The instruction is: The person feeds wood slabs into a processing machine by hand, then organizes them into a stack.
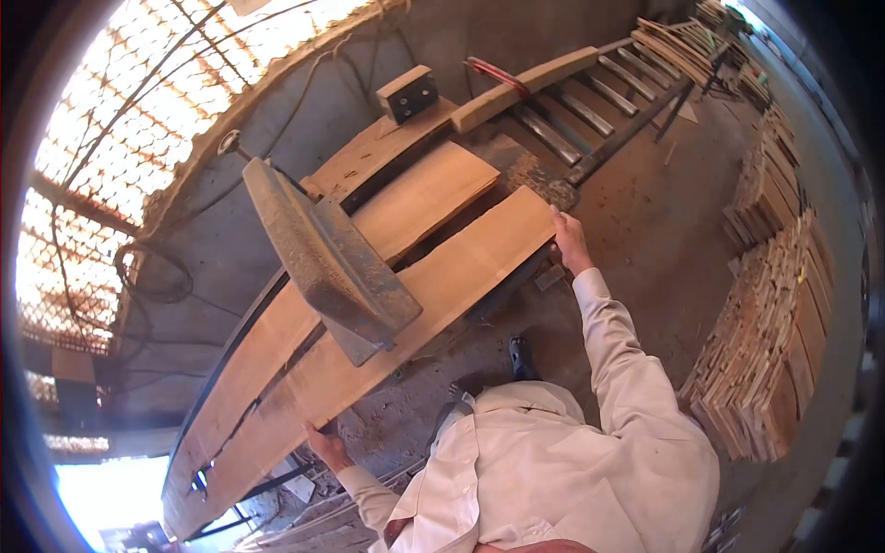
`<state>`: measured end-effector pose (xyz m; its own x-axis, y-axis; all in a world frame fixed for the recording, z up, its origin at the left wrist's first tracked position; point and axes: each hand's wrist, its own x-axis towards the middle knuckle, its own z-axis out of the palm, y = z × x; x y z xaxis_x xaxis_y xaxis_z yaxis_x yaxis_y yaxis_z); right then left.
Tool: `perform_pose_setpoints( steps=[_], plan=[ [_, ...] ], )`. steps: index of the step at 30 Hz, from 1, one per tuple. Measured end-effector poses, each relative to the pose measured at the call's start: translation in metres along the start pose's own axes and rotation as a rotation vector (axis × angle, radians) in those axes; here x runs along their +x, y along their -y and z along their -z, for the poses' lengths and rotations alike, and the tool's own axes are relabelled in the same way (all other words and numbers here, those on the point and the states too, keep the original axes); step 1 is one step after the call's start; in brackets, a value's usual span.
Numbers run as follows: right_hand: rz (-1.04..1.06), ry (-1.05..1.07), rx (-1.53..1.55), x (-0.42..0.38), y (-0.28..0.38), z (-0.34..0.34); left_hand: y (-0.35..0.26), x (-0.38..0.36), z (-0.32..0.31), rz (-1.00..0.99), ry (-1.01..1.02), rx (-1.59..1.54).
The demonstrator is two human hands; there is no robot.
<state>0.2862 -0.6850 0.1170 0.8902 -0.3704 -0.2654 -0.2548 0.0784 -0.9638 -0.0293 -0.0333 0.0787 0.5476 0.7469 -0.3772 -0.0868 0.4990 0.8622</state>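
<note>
A long wooden board point(470, 249) runs diagonally under a dusty metal machine cover point(323, 267). A dark gap with a rough edge separates it from a second wooden piece point(429, 198) on its far side. My right hand point(572, 241) is closed on the near board's right end, at the corner. Farther left, my left hand point(327, 449) grips the same board's near edge, thumb and fingers partly hidden by the wood. Whatever cuts beneath the cover is hidden.
A wooden fence with a dark block point(408, 95) lies behind the boards. Beyond it stand metal rollers point(590, 115) and a red tool point(496, 76). Stacked boards point(761, 359) rise at the right. A foot point(522, 358) shows below, on the debris-strewn floor.
</note>
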Motion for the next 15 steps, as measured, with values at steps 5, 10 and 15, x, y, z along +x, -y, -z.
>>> perform_pose_setpoints(
  steps=[5, 10, 15],
  plan=[
    [0.009, 0.045, 0.001, 0.017, 0.000, -0.015, -0.004, 0.002, -0.018, 0.011, 0.009, 0.045],
    [0.008, 0.009, -0.046, 0.014, 0.011, -0.012, -0.004, -0.011, -0.029, -0.002, -0.023, 0.067],
    [0.033, -0.057, -0.074, 0.042, -0.022, -0.007, 0.019, -0.012, -0.035, -0.013, -0.010, 0.053]
  ],
)
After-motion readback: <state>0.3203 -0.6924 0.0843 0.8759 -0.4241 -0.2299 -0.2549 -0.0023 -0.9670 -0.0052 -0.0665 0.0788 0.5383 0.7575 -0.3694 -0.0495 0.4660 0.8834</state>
